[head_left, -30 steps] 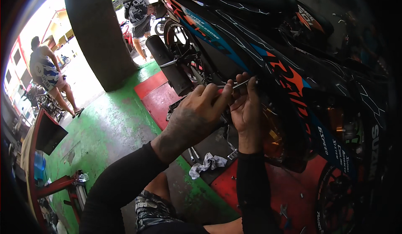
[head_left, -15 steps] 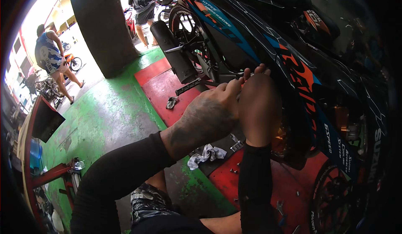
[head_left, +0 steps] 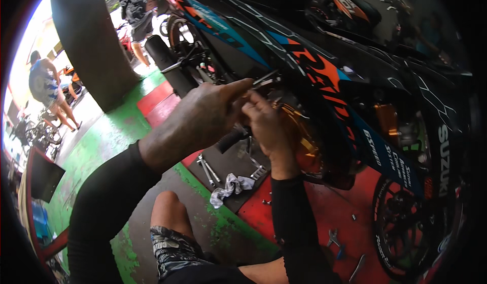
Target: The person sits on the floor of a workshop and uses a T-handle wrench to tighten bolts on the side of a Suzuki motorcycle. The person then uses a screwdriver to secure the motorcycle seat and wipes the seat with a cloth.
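Observation:
My left hand (head_left: 213,109) is closed beside the side of the black motorcycle (head_left: 324,76) with orange and blue graphics, its index finger at a thin metal tool (head_left: 266,79). My right hand (head_left: 266,129) is just right of and below it, fingers curled near the left hand's fingertips; what lies inside them is hidden. Both are near gold-coloured engine parts (head_left: 304,142) under the fairing. On a dark mat below lie wrenches (head_left: 207,170) and a crumpled white rag (head_left: 231,189).
More spanners (head_left: 333,241) and small pieces lie on the red floor (head_left: 355,203) at lower right. A dark pillar (head_left: 86,45) stands upper left. Two other people (head_left: 45,83) (head_left: 136,15) stand outside near parked motorcycles. A red-framed stand (head_left: 50,248) is at left.
The view has shifted. Both hands sit farther left and, compared with half a second ago, my right hand has lowered, its fingers curling under the left hand's fingertips.

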Action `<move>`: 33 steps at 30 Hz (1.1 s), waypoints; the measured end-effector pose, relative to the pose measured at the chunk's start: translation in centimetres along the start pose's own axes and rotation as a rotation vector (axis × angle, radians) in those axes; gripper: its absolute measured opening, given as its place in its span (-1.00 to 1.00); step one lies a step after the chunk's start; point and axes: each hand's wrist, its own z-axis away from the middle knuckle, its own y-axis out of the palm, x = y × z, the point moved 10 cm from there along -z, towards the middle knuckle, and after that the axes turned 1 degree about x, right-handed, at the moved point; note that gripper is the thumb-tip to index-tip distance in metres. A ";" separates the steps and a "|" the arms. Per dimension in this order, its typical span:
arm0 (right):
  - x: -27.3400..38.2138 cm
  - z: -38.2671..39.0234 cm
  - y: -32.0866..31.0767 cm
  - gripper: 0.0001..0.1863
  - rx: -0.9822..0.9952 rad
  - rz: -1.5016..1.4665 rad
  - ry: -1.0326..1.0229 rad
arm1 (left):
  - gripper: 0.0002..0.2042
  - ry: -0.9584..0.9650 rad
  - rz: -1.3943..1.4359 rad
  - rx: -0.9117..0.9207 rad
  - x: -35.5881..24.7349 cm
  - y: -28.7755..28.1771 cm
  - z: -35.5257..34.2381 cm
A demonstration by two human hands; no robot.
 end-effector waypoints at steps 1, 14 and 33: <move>-0.7 0.1 0.7 -0.69 0.067 0.023 0.025 | -0.55 0.005 -0.167 0.037 -0.4 0.3 0.1; 0.9 5.2 -0.6 -0.75 0.322 0.529 0.111 | -0.58 -0.439 0.524 0.206 2.6 3.4 -0.3; -26.1 27.0 -19.3 -0.60 -0.422 0.978 0.637 | -0.71 -0.764 0.970 0.535 8.5 15.4 36.2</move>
